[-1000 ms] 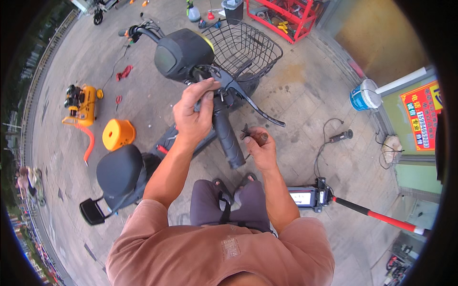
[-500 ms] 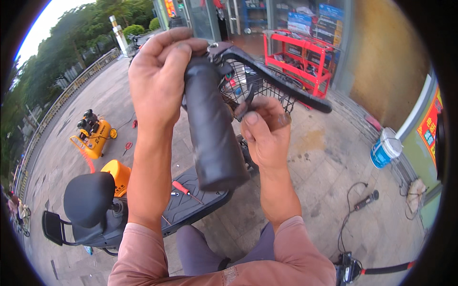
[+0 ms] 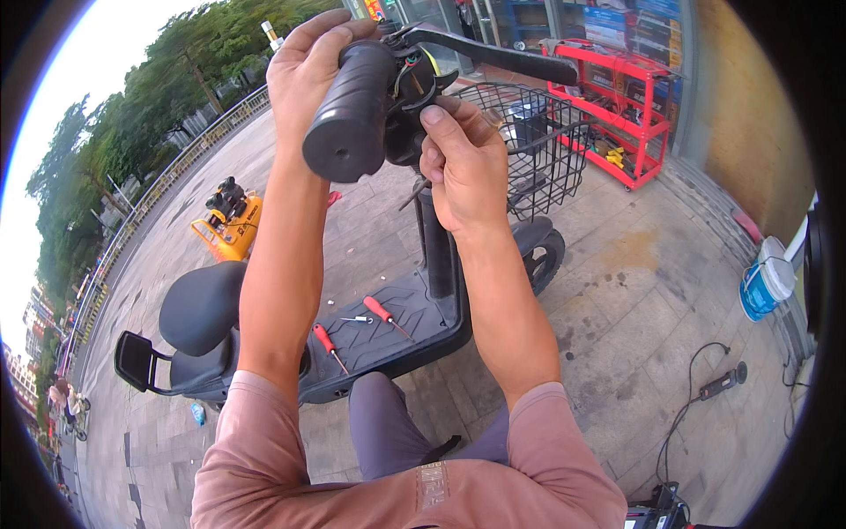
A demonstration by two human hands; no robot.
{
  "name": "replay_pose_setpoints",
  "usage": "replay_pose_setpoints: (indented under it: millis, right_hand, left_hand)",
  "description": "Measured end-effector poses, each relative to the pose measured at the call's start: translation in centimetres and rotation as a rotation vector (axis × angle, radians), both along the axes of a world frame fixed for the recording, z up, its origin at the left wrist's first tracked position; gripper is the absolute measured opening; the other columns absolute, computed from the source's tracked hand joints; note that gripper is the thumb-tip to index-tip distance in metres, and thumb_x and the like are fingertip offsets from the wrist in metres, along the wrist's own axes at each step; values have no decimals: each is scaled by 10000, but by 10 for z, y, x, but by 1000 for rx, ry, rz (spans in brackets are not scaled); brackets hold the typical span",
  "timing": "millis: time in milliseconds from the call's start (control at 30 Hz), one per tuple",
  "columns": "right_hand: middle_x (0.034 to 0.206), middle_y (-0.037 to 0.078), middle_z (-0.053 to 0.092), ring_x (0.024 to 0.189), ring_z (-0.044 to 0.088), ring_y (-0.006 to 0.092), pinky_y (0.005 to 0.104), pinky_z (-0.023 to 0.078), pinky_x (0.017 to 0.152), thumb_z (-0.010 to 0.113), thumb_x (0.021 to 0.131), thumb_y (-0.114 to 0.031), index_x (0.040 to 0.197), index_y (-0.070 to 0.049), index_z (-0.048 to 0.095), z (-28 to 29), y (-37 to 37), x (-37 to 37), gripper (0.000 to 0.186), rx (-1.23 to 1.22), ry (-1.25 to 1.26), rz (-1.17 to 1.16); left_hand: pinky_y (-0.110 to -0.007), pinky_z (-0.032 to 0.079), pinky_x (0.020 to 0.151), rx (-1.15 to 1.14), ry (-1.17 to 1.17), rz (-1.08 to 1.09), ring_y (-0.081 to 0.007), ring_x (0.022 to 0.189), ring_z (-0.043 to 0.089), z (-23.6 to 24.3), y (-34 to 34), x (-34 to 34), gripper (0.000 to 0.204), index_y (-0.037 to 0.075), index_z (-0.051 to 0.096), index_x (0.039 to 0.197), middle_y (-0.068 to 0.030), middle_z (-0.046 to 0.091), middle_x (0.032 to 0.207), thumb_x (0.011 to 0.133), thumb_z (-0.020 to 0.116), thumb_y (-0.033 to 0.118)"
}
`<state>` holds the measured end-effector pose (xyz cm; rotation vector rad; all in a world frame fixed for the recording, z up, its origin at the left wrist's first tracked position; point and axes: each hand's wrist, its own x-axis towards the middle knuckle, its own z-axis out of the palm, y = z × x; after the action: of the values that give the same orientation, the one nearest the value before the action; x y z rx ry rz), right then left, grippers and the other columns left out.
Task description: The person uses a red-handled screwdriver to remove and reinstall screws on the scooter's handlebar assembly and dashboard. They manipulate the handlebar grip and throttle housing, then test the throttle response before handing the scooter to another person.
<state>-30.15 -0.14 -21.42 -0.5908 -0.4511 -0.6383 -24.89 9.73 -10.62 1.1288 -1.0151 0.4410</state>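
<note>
A black rubber handlebar grip (image 3: 352, 110) points its round end toward me, at the top of the view. My left hand (image 3: 304, 66) is closed around its inner end, thumb on top; the other fingertips are hidden behind it. Beside the grip is a black switch housing (image 3: 407, 106), with thin coloured wires (image 3: 411, 63) showing in a gap. My right hand (image 3: 467, 154) pinches the housing's right side between thumb and fingers; any small part within the pinch is hidden. Above it a black brake lever (image 3: 498, 55) reaches out to the right.
Two red-handled screwdrivers (image 3: 324, 339) (image 3: 379, 309) lie on the scooter's footboard (image 3: 423, 339). A wire basket (image 3: 555, 189) hangs beyond my right hand. Left stand the seat (image 3: 203, 300) and yellow compressor (image 3: 231, 225); right, a red cart (image 3: 650, 132), a bucket (image 3: 765, 286) and a corded tool (image 3: 718, 385).
The view has shifted, so the hands and grip appear higher and the grip's end faces me more. The footboard and basket show more fully. Both hands remain on the handlebar parts.
</note>
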Motion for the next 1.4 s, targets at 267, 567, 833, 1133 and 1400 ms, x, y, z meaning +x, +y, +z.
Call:
replay_pose_setpoints:
  millis: [267, 567, 833, 1133, 1400]
  right_hand:
    - [827, 28, 641, 604, 521, 29, 178, 396, 499, 636, 868, -12, 1022, 30, 607, 2, -3, -1, 162, -98, -104, -80]
    - [897, 80, 664, 795, 623, 108, 226, 506, 734, 634, 850, 45, 1006, 54, 594, 8, 4, 2, 161, -122, -86, -189]
    - [889, 75, 665, 790, 619, 110, 238, 505, 733, 660, 849, 13, 993, 50, 602, 4, 0, 3, 160, -94, -82, -165]
    - [872, 57, 659, 760, 609, 103, 224, 489, 696, 678, 852, -19, 984, 43, 613, 3, -12, -4, 160, -140, -58, -105]
    - [757, 14, 627, 530, 451, 15, 170, 309, 436, 699, 840, -50, 951, -13, 642, 9, -9, -3, 130, -182, -70, -231]
  left_hand:
    - [-306, 543, 769, -35, 134, -120, -201, 827, 651, 4, 0, 8, 223, -43, 545, 1107, -152, 660, 951, 902, 565, 41]
    - [-326, 518, 877, -124, -61, 97, -238, 982, 644, -23, 14, 14, 305, -93, 546, 1153, -196, 655, 1079, 880, 575, 42]
    - [-343, 551, 793, -136, 10, 200, -243, 959, 663, -106, 35, -13, 279, -34, 557, 1165, -173, 656, 1088, 911, 598, 74]
    - [-329, 565, 749, -111, -70, 169, -235, 861, 687, -104, 29, -24, 288, -48, 566, 1179, -163, 675, 1034, 922, 592, 81]
    - [-330, 559, 767, -47, -94, 181, -228, 875, 683, -101, 31, -28, 283, -52, 569, 1175, -165, 674, 1048, 930, 584, 89]
